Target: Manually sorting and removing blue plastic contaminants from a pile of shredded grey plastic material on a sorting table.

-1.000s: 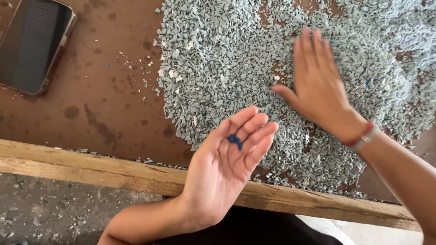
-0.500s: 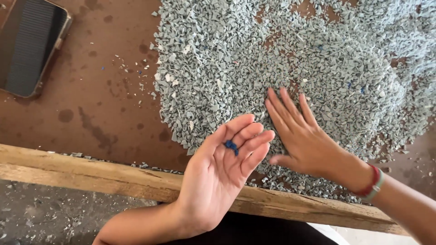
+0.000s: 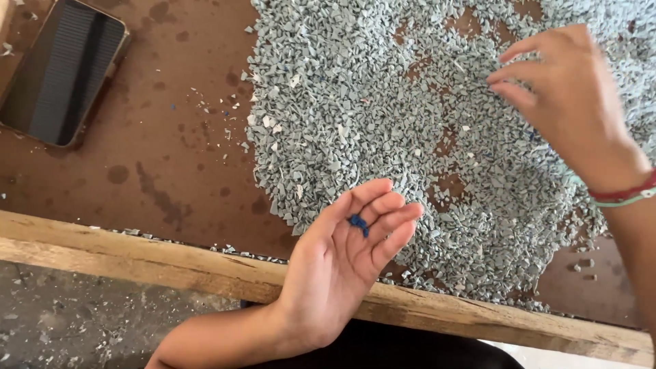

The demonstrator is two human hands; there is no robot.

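A few small blue chips (image 3: pixel 358 223) rest on the fingers of my left hand (image 3: pixel 342 266), cupped palm up to keep them from rolling off. My right hand (image 3: pixel 567 102) hovers open, fingers loosely curled, over grey plastic flakes (image 3: pixel 355 109) spread across the brown counter (image 3: pixel 171 157) beyond.

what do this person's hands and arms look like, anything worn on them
Both forearms are bare, with no sleeves and no gloves. The left hand carries no ring, watch or band that shows. The right hand has two thin bracelets at the wrist, a red cord bracelet and a pale green cord bracelet right beside it. No rings are visible on its fingers.
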